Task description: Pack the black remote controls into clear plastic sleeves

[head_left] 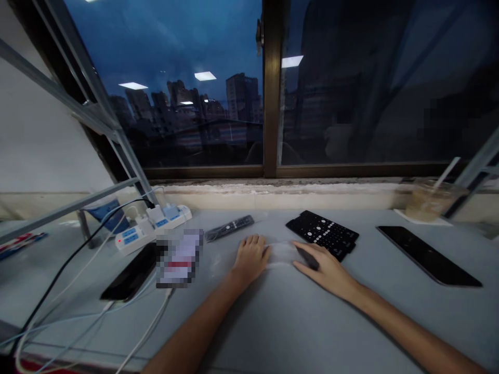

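Observation:
My left hand (251, 255) rests on the grey table (273, 322) with its fingers curled down onto the edge of a clear plastic bag (281, 254). My right hand (325, 269) lies at the other end of the bag, thumb and fingers closed on a small dark object (307, 257) at the bag's mouth. Just beyond my right hand is a stack of black remote controls (323, 234). Another black remote (230, 227), in clear wrap, lies beyond my left hand.
A long black flat device (429, 254) lies at the right, with a plastic cup with a straw (429, 200) behind it. At the left are a black phone (130, 272), a white power strip (152, 226), cables and a blurred card (179, 257). A window ledge runs along the back.

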{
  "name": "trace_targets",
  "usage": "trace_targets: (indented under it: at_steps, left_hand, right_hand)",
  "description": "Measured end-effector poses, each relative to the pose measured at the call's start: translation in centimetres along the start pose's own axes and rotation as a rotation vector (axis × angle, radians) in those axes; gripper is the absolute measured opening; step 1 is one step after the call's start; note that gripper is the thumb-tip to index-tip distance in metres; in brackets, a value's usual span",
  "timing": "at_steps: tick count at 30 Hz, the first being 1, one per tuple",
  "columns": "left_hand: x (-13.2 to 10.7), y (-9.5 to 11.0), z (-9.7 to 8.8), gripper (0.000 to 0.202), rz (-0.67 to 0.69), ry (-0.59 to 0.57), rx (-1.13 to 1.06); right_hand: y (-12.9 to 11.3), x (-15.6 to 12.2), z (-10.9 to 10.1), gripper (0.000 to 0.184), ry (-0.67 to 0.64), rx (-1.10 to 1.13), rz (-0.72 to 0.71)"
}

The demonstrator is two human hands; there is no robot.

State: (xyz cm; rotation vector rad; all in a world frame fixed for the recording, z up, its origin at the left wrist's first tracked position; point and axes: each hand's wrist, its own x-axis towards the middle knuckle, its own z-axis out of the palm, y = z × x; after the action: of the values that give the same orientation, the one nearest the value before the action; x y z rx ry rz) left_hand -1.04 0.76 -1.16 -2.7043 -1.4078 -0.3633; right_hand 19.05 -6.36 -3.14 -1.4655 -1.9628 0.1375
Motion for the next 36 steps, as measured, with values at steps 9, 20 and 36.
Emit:
trace_targets:
  at_steps: [9,20,36]
  left_hand:
    - [-0.1,0.4,-0.2,0.026,-0.035,0.016,-0.018]
    - [-0.1,0.2,0.0,0.028,0.004,0.004,0.016]
    - [0.3,-0.7,-1.5,0.025,0.075,-0.050,0.010]
  right_hand:
    - [-0.1,0.1,-0.2,0.043,-0.021,0.043,-0.047]
    - [-0.3,0.0,-0.2,0.040,-0.022,-0.002,-0.066]
    - [-0.6,0.1,-0.4,0.045,-0.038,0.065,-0.057]
